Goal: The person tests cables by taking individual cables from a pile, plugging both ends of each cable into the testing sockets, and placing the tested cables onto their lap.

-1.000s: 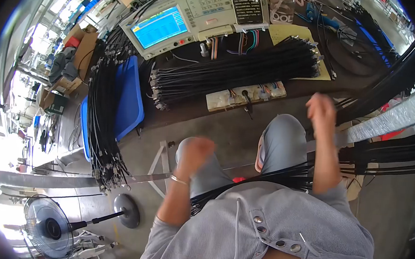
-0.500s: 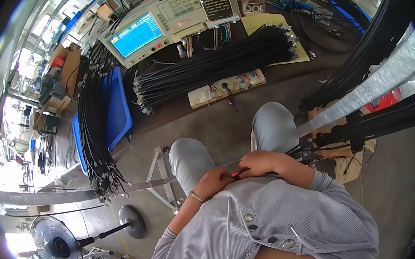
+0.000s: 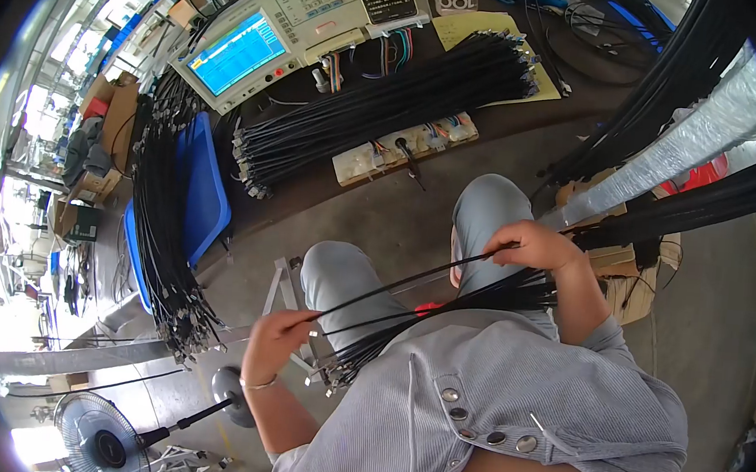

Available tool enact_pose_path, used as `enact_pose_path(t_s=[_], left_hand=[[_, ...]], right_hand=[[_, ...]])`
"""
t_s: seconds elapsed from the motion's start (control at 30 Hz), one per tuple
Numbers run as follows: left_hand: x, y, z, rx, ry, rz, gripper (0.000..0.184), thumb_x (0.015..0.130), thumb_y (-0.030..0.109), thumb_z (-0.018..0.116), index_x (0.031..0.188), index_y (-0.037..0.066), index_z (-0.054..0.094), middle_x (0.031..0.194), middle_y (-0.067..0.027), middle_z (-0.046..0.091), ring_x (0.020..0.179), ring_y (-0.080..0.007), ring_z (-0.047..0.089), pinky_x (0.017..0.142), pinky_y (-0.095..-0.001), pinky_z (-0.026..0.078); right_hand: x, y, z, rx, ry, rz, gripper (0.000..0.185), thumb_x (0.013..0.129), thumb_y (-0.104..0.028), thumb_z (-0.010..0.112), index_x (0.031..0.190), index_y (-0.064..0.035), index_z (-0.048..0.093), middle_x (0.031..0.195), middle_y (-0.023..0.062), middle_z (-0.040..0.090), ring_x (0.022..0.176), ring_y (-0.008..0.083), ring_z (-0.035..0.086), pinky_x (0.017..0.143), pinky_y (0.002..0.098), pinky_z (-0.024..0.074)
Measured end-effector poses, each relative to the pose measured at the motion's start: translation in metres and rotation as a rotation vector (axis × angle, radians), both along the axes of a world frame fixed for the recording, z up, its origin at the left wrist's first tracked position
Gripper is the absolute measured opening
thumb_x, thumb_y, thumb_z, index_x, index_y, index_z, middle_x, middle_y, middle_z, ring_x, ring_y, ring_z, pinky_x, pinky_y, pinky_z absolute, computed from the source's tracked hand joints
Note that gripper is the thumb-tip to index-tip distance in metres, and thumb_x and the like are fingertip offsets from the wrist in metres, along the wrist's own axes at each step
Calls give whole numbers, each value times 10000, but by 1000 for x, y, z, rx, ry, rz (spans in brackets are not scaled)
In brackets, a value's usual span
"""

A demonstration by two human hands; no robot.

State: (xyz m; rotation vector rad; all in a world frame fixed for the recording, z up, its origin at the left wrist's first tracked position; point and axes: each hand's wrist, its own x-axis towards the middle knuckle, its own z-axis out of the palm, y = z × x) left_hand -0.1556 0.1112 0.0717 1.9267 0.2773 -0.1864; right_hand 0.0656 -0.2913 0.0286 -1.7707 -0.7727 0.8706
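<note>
A single black cable (image 3: 401,281) runs taut at a slant above my lap. My left hand (image 3: 276,342), with a bracelet at the wrist, pinches its lower end at the left. Toward the other end, my right hand (image 3: 530,245) grips the same cable beside my right knee. Under it, a bundle of black cables (image 3: 415,323) lies across my thighs, its metal connector ends (image 3: 333,378) gathered at the left. A small red thing (image 3: 428,308) shows behind the bundle.
A long cable bundle (image 3: 378,116) lies on the bench near a test instrument (image 3: 241,57) and a connector strip (image 3: 403,149). More cables (image 3: 162,219) hang over a blue tray (image 3: 208,196). A fan (image 3: 105,436) stands lower left; a plastic-wrapped bundle (image 3: 686,154) lies right.
My hands have moved apart from close together at my waist, left hand leftward, right hand up and right. One cable is now stretched between them, and the lap bundle shows.
</note>
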Motion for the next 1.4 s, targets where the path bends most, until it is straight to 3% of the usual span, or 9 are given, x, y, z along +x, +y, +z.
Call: enact_pose_path(t_s=[0.1,0.17,0.2,0.27,0.43,0.57,0.7,0.97,1.4], left_hand=[[-8,17,8,-348,-137,292,166,834,26,567,984,-8,630,723,-35,567,638,-105,531,599,-211,427],[8,15,10,-1283,-704,136,154,867,101,584,993,13,588,724,-36,550,682,-113,529,669,-212,429],[22,3,16,-1281,-702,141,154,867,101,584,993,13,588,724,-36,550,682,-113,529,669,-212,429],[57,-30,28,-849,-927,995,256,894,219,571,1025,4,523,668,-38,554,583,-94,495,569,-201,383],[108,-47,-17,-521,-753,709,212,909,224,544,938,14,560,630,-31,530,541,-99,472,509,-216,368],[165,-111,-31,-235,-194,320,242,937,194,483,817,12,588,593,-4,491,504,-75,432,468,-209,328],[194,-133,-50,-522,-174,286,242,930,235,504,856,15,572,587,6,460,512,-84,417,470,-214,308],[201,-127,-56,-1255,26,350,241,914,292,535,886,55,571,683,18,477,609,-93,433,506,-243,327],[218,-149,-40,-808,-77,793,146,872,211,611,826,73,592,654,10,559,557,-98,519,487,-208,391]], right_hand=[[8,-14,-22,-36,52,-55,185,805,-51,629,980,10,636,820,55,642,729,119,600,690,253,475],[9,-18,-34,-21,134,-131,173,806,-51,629,970,0,637,791,41,631,700,106,588,662,245,472],[9,-18,-37,-7,211,-212,161,806,-52,628,961,-9,638,763,27,620,670,92,576,634,237,468],[13,-16,-38,-1,224,-328,130,806,-61,632,929,-17,635,740,20,608,651,81,561,606,227,457],[30,-7,-15,55,173,-722,93,823,-113,623,851,-25,618,700,12,583,584,67,511,542,212,420],[37,16,4,755,359,-723,151,872,-169,568,862,-25,611,738,-3,589,589,55,474,542,188,372],[41,46,1,452,-251,-717,109,867,-116,593,892,-12,617,775,-11,599,628,45,485,575,188,393],[44,75,-28,380,-30,-684,177,883,-153,591,936,13,628,741,16,599,645,77,526,599,211,426],[56,86,-26,395,252,-838,232,870,-243,594,825,-22,648,607,-19,536,552,43,435,500,191,322]])
